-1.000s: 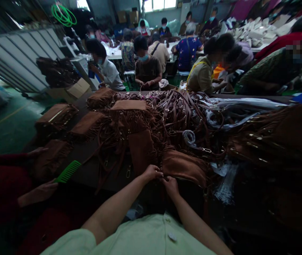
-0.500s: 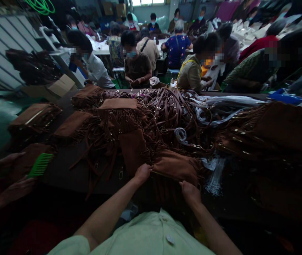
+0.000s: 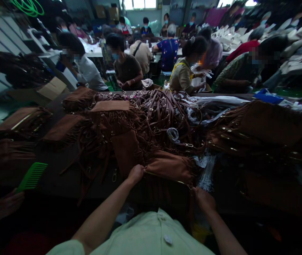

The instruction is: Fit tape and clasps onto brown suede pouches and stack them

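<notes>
A brown suede-like fringed bag [image 3: 169, 165] lies in front of me, a gold-coloured zip line [image 3: 167, 178] running along its near edge. My left hand [image 3: 136, 175] is closed on the left end of that edge. At the right end, my right hand [image 3: 204, 199] is closed in a pinch; whether it grips the zip pull or the bag's corner is hard to make out. Another fringed bag [image 3: 126, 152] lies just beyond my left hand, touching the first one.
Brown straps with metal clasps [image 3: 164, 108] heap up behind the bags. Bag stacks stand left [image 3: 20, 122] and right [image 3: 278, 122]. Clear plastic strips [image 3: 206, 173] lie right of my bag. At left, a co-worker's hand [image 3: 3, 209] holds a green comb [image 3: 32, 176]. Several people sit beyond.
My right hand has moved right along the bag's near edge, and more of the gold zip line shows. My left hand stays at its end. The co-worker's other hand no longer shows clearly.
</notes>
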